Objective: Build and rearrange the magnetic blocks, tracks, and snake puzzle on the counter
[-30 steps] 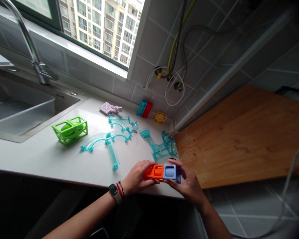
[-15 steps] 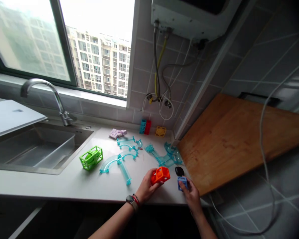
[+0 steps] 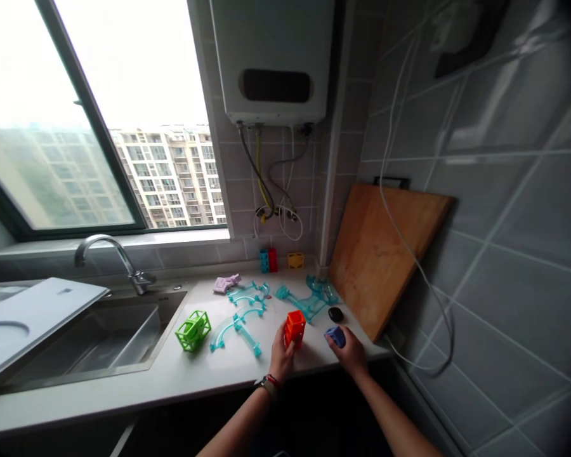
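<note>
While left hand [image 3: 282,357] grips orange block [image 3: 294,327] upright by near edge of tabletop [image 3: 171,376], long axis vertical, right hand [image 3: 348,350] wraps blue block [image 3: 335,336] just right of it. Beyond: black disc [image 3: 335,313], teal track pieces [image 3: 247,339], green cube [image 3: 193,330] left.

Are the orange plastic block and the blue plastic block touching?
Apart. Head view shows white counter between the orange plastic block and the blue plastic block.
</note>
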Available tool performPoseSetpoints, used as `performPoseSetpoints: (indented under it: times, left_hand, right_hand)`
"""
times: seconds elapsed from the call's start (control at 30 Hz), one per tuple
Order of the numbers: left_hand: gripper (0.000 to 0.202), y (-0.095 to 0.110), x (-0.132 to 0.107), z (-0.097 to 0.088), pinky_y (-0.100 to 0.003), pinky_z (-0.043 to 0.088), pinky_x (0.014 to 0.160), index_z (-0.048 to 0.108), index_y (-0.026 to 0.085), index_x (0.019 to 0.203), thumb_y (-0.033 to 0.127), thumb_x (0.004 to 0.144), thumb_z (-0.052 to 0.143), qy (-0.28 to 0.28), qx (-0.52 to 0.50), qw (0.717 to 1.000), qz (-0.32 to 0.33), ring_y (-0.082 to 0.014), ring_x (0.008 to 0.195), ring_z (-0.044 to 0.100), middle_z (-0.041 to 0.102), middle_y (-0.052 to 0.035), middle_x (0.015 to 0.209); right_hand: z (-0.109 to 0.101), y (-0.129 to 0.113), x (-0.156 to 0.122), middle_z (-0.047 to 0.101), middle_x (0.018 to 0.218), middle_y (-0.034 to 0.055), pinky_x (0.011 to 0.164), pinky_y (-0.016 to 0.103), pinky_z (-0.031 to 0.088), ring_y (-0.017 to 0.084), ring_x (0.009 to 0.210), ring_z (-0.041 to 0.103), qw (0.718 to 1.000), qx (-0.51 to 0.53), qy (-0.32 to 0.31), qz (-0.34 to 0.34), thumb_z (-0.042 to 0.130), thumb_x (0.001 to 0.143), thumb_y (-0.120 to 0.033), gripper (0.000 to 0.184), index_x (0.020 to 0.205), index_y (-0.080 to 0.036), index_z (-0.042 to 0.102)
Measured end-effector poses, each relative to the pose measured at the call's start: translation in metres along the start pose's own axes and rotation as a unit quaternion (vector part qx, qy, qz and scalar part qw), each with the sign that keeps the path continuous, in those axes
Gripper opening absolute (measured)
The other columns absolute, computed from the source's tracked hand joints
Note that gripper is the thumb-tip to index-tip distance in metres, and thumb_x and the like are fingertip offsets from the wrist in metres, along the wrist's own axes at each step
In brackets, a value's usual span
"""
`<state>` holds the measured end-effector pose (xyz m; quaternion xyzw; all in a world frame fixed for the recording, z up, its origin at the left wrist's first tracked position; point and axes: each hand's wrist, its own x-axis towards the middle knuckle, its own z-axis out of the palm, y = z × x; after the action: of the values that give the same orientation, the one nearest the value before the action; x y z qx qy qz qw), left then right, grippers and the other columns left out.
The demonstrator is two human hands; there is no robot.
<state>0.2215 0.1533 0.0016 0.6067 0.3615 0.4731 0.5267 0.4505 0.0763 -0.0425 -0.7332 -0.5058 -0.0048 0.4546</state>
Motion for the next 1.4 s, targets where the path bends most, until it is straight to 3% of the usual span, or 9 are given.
performPoseSetpoints:
  times: [0.17, 0.3, 0.43, 0.53, 0.67, 0.9, 1.13, 1.3, 1.4]
  left_hand:
    - [0.065, 0.042, -0.022, -0.020, -0.045, 0.053, 0.102, 0.055, 0.020, 0.135, 0.054, 0.082, 0.072, -0.074, -0.044, 0.996, -0.025, -0.0325, 0.121, 0.065, 0.068, -0.0169, 0.131]
    - [0.062, 0.085, -0.038, -0.056, -0.044, 0.056, 0.098, 0.060, 0.020, 0.131, 0.056, 0.083, 0.074, -0.107, -0.051, 0.992, -0.043, -0.0340, 0.118, 0.067, 0.069, -0.0171, 0.130]
    - [0.072, 0.119, -0.053, -0.096, -0.046, 0.059, 0.094, 0.060, 0.020, 0.134, 0.056, 0.075, 0.082, -0.085, -0.053, 0.988, -0.118, -0.0385, 0.118, 0.068, 0.070, -0.0183, 0.129]
    - [0.082, 0.129, -0.072, -0.112, -0.046, 0.062, 0.085, 0.057, 0.023, 0.138, 0.056, 0.068, 0.087, -0.023, -0.058, 0.984, -0.164, -0.0397, 0.113, 0.070, 0.071, -0.0182, 0.127]
    - [0.079, 0.129, -0.099, -0.109, -0.046, 0.064, 0.080, 0.061, 0.023, 0.132, 0.061, 0.066, 0.086, 0.044, -0.065, 0.981, -0.178, -0.0406, 0.109, 0.072, 0.073, -0.0162, 0.122]
    - [0.080, 0.141, -0.115, -0.095, -0.047, 0.063, 0.081, 0.063, 0.021, 0.130, 0.060, 0.064, 0.088, 0.068, -0.076, 0.979, -0.177, -0.0399, 0.106, 0.073, 0.074, -0.0166, 0.120]
    - [0.070, 0.163, -0.098, -0.104, -0.046, 0.063, 0.084, 0.064, 0.017, 0.123, 0.052, 0.068, 0.088, 0.104, -0.086, 0.980, -0.149, -0.0398, 0.112, 0.070, 0.073, -0.0162, 0.121]
    - [0.069, 0.175, -0.073, -0.090, -0.046, 0.063, 0.081, 0.063, 0.016, 0.126, 0.054, 0.072, 0.083, 0.144, -0.085, 0.974, -0.150, -0.0404, 0.113, 0.069, 0.072, -0.0187, 0.122]
    - [0.070, 0.183, -0.050, -0.084, -0.048, 0.062, 0.084, 0.063, 0.017, 0.126, 0.059, 0.073, 0.081, 0.140, -0.075, 0.979, -0.131, -0.0389, 0.113, 0.070, 0.072, -0.0179, 0.122]
  right_hand:
    - [0.006, 0.000, 0.000, 0.073, 0.102, 0.0141, 0.088, 0.041, 0.054, 0.031, 0.097, 0.069, 0.999, -0.025, 0.020, -0.038, 0.061, 0.086, -0.060, 0.050, 0.110, -0.017, 0.067]
    - [0.011, 0.000, -0.002, 0.071, 0.098, 0.0135, 0.085, 0.041, 0.053, 0.030, 0.094, 0.067, 0.997, -0.043, 0.033, -0.053, 0.061, 0.088, -0.057, 0.044, 0.106, -0.018, 0.066]
    - [0.013, 0.002, -0.002, 0.069, 0.099, 0.0129, 0.083, 0.039, 0.053, 0.029, 0.092, 0.065, 0.996, -0.055, 0.039, -0.063, 0.061, 0.089, -0.053, 0.038, 0.104, -0.018, 0.065]
    - [0.015, 0.002, -0.002, 0.069, 0.099, 0.0123, 0.083, 0.038, 0.052, 0.028, 0.093, 0.065, 0.995, -0.064, 0.043, -0.068, 0.062, 0.088, -0.051, 0.035, 0.103, -0.019, 0.064]
    - [0.017, 0.004, -0.002, 0.068, 0.100, 0.0127, 0.083, 0.039, 0.052, 0.029, 0.094, 0.064, 0.993, -0.076, 0.049, -0.072, 0.062, 0.088, -0.050, 0.034, 0.104, -0.019, 0.063]
    - [0.014, 0.005, -0.002, 0.066, 0.098, 0.0126, 0.082, 0.039, 0.051, 0.029, 0.094, 0.063, 0.991, -0.085, 0.035, -0.096, 0.058, 0.091, -0.051, 0.035, 0.104, -0.019, 0.061]
    - [0.012, 0.010, -0.004, 0.065, 0.102, 0.0141, 0.084, 0.041, 0.052, 0.031, 0.097, 0.062, 0.992, -0.071, 0.008, -0.104, 0.056, 0.094, -0.054, 0.040, 0.112, -0.018, 0.057]
    - [0.006, 0.009, -0.002, 0.065, 0.105, 0.0149, 0.083, 0.041, 0.054, 0.031, 0.096, 0.063, 0.992, -0.051, -0.011, -0.112, 0.055, 0.095, -0.054, 0.040, 0.114, -0.018, 0.056]
    - [0.004, 0.009, -0.002, 0.065, 0.106, 0.0155, 0.084, 0.042, 0.055, 0.031, 0.097, 0.064, 0.992, -0.040, -0.025, -0.113, 0.055, 0.095, -0.053, 0.041, 0.117, -0.018, 0.056]
